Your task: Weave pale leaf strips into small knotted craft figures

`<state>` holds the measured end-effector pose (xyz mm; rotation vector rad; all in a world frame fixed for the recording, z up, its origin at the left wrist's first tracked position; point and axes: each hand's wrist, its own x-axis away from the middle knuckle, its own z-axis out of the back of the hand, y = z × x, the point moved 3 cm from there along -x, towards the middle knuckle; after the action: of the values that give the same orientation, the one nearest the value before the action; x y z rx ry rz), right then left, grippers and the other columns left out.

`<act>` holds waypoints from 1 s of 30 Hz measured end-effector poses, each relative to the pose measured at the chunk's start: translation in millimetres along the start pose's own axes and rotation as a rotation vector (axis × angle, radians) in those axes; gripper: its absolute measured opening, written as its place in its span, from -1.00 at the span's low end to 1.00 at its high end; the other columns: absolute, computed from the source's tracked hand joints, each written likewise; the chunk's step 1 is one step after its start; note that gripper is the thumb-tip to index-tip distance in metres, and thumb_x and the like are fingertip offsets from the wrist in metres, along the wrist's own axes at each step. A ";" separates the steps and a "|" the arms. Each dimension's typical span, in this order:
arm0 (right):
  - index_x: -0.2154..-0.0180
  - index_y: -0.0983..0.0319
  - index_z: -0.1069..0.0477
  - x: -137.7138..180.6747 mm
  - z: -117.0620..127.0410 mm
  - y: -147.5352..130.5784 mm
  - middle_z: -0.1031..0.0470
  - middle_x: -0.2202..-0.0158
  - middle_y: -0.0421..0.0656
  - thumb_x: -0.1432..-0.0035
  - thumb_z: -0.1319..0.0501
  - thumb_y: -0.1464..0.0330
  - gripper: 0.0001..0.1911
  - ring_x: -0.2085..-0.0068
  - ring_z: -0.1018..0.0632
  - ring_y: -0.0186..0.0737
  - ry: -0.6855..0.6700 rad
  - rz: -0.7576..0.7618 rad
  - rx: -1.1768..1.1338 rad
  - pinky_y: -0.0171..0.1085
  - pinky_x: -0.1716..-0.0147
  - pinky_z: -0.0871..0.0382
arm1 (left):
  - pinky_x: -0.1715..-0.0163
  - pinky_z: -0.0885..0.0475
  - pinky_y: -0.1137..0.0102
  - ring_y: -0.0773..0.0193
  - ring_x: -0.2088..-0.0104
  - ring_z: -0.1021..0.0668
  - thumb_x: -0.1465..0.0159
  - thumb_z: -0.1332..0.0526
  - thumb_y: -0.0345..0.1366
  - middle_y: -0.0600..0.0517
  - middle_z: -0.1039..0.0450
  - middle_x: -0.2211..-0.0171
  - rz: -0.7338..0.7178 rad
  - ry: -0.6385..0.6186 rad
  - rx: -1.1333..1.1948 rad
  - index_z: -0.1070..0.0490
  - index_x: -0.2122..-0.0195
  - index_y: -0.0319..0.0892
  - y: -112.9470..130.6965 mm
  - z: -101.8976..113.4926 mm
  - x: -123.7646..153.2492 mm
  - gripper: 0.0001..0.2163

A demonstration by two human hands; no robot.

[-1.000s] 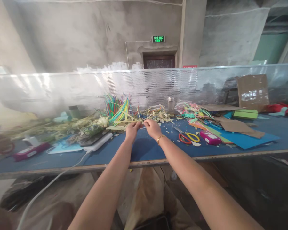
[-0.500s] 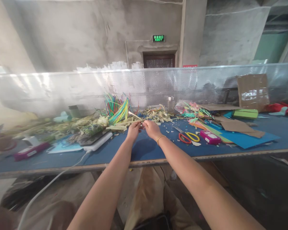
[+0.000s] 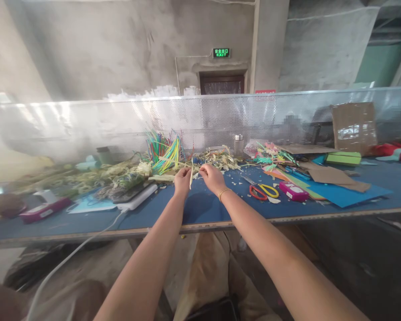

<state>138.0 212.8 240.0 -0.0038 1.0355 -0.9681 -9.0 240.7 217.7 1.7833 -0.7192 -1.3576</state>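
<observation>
Both my arms reach out over a blue work table (image 3: 200, 209). My left hand (image 3: 182, 179) is closed in a pinch on a pale yellow strip (image 3: 191, 177) that hangs down from its fingers. My right hand (image 3: 212, 177), with a gold bracelet at the wrist, is closed beside it, its fingertips pinched near the strip's top end. Just behind the hands lies a heap of pale straw-like shreds (image 3: 217, 159) and a bunch of coloured strips (image 3: 163, 154).
Red-and-yellow scissors (image 3: 263, 191) and a pink box (image 3: 293, 191) lie to the right, with coloured card sheets (image 3: 341, 192) beyond. A white power bank (image 3: 137, 198) with cable lies left. A perforated metal screen (image 3: 120, 120) backs the table. Another person's hand (image 3: 0, 203) shows at far left.
The strip pointed up and left between my hands before; now it hangs down from my left hand, and my hands have drawn a little apart.
</observation>
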 end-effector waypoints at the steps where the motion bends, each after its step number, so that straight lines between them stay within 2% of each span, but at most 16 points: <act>1: 0.26 0.16 -0.39 -0.3 0.6 0.3 -0.52 0.24 -0.16 -0.27 -0.13 0.32 -0.91 0.18 -0.48 -0.22 0.010 0.009 0.011 -0.31 0.21 -0.24 | 0.54 -0.19 0.46 0.37 0.57 -0.30 -0.02 -0.27 -0.21 0.12 -0.35 0.58 -0.007 -0.003 -0.023 -0.46 0.41 -0.18 -0.4 0.3 -0.2 -0.84; 5: 0.28 0.17 -0.43 -1.8 1.8 1.4 -0.50 0.23 -0.15 -0.29 -0.11 0.35 -0.86 0.16 -0.46 -0.23 0.029 0.044 0.029 -0.31 0.16 -0.24 | 0.51 -0.18 0.44 0.35 0.54 -0.28 -0.06 -0.20 -0.24 0.13 -0.29 0.60 -0.051 -0.039 -0.157 -0.42 0.50 -0.16 -2.2 0.2 -0.5 -0.89; 9: 0.25 0.17 -0.46 -3.8 2.0 0.9 -0.49 0.21 -0.15 -0.31 -0.09 0.36 -0.82 0.13 -0.44 -0.23 0.019 0.090 0.026 -0.31 0.13 -0.23 | 0.48 -0.16 0.43 0.32 0.53 -0.26 -0.11 -0.16 -0.23 0.13 -0.22 0.63 -0.071 -0.051 -0.273 -0.32 0.58 -0.14 -3.5 0.1 0.1 -0.83; 19: 0.26 0.13 -0.53 -4.5 0.5 -1.4 -0.51 0.21 -0.17 -0.29 -0.14 0.29 -0.82 0.09 -0.44 -0.23 -0.053 0.114 0.058 -0.27 0.06 -0.15 | 0.45 -0.19 0.44 0.32 0.50 -0.30 -0.14 -0.14 -0.20 0.12 -0.25 0.60 -0.100 -0.191 -0.284 -0.34 0.56 -0.15 -1.6 -5.0 0.6 -0.81; 27: 0.22 0.19 -0.53 -4.7 -0.3 -3.6 -0.52 0.24 -0.14 -0.27 -0.14 0.35 -0.82 0.15 -0.47 -0.22 -0.043 0.094 0.030 -0.27 0.10 -0.20 | 0.45 -0.22 0.45 0.33 0.51 -0.32 -0.10 -0.20 -0.20 0.12 -0.30 0.57 -0.074 -0.100 -0.209 -0.40 0.49 -0.17 -0.7 -2.4 -1.3 -0.85; 30: 0.21 0.18 -0.52 -4.2 1.1 -3.8 -0.51 0.23 -0.13 -0.28 -0.12 0.35 -0.80 0.14 -0.46 -0.20 -0.044 0.113 0.061 -0.26 0.11 -0.19 | 0.46 -0.20 0.45 0.34 0.52 -0.31 -0.10 -0.19 -0.23 0.13 -0.29 0.59 -0.122 -0.118 -0.256 -0.42 0.46 -0.16 2.9 -1.6 1.7 -0.88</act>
<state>135.6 212.9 245.3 0.0828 0.9553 -0.8924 -7.0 238.1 219.4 1.5746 -0.4787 -1.5716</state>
